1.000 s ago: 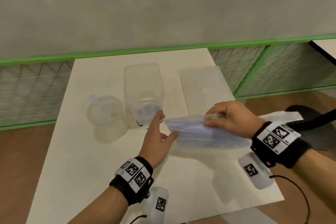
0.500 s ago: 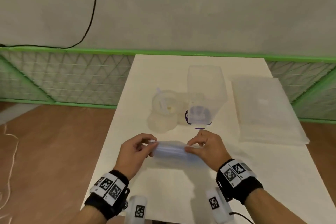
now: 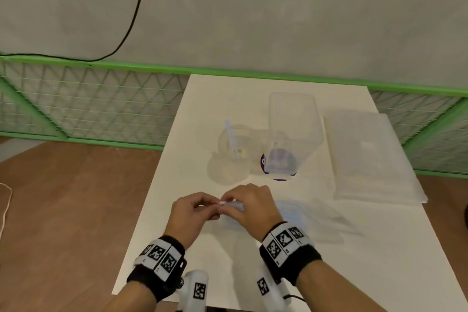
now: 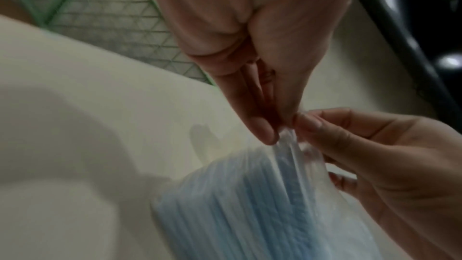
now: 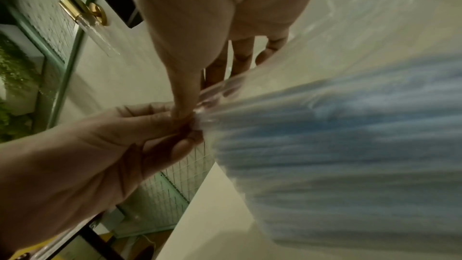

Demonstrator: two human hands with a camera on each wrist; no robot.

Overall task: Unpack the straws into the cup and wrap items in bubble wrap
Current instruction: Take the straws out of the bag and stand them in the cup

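Note:
A clear plastic pack of pale blue straws [image 3: 296,215] lies low over the white table [image 3: 177,248], its body trailing to the right. My left hand [image 3: 215,206] and right hand [image 3: 226,204] meet at its left end. Both pinch the bag's crimped edge between thumb and fingertips. In the left wrist view the left hand [image 4: 280,131] comes from above and the right hand [image 4: 307,124] from the right, above the straws [image 4: 250,215]. The right wrist view shows the same pinch [image 5: 185,114] on the pack [image 5: 337,135]. A clear round cup [image 3: 224,149] behind holds one straw [image 3: 231,139].
A tall clear square container [image 3: 293,121] stands right of the cup on a purple-printed disc [image 3: 278,177]. A stack of bubble wrap sheets [image 3: 369,157] lies at the right of the table. A green mesh fence [image 3: 88,99] runs behind, and wooden floor lies to the left.
My hands, spread along the pack before, have come together at its left end. The pack has swung so that its body now lies to the right. The head view has shifted.

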